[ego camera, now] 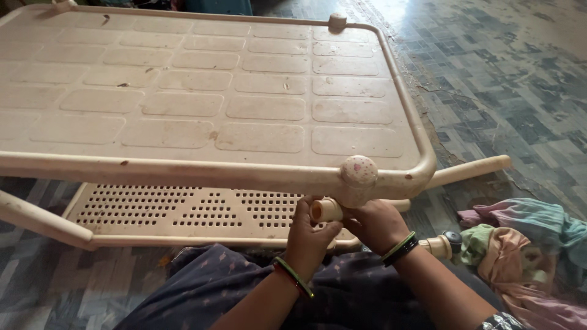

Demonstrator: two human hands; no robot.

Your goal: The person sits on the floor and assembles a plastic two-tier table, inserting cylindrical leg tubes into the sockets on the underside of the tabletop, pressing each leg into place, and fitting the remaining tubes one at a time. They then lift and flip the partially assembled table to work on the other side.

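Gripping cream tube (326,210) betw. both hands, under table corner (391,177).

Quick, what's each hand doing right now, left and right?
Left hand: closed around the cream tube end under the trolley corner.
Right hand: curled against the same tube, its grip hidden.

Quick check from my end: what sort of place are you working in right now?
Probably a room in a home, with the work done on the floor: patterned floor tiles, a heap of cloth lying on them, and a cream plastic rack that both hands grip at a leg tube.
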